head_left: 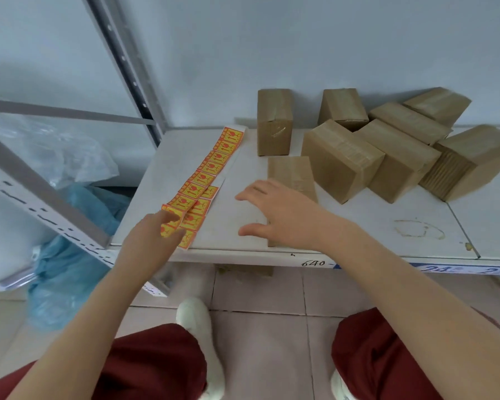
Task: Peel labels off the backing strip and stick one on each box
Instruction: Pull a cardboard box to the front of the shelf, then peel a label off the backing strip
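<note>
A strip of yellow-and-red labels [207, 171] lies diagonally on the white table [358, 235], its near end folded under. My left hand [153, 235] rests on that near end, fingers touching the labels. My right hand [277, 215] hovers over a flat brown box [292, 174] near the front edge, fingers spread and straight, holding nothing. Several taped brown cardboard boxes stand at the back: one upright [274, 122], one behind [342, 108], and a tilted row to the right [399, 160]. None of the boxes shows a label on a visible face.
A grey metal shelf frame [41, 192] stands at the left with clear and blue plastic bags [70, 255] beneath. The wall is close behind the boxes. A ring stain [419, 229] marks the table's right part. My knees and white shoes are below over tiled floor.
</note>
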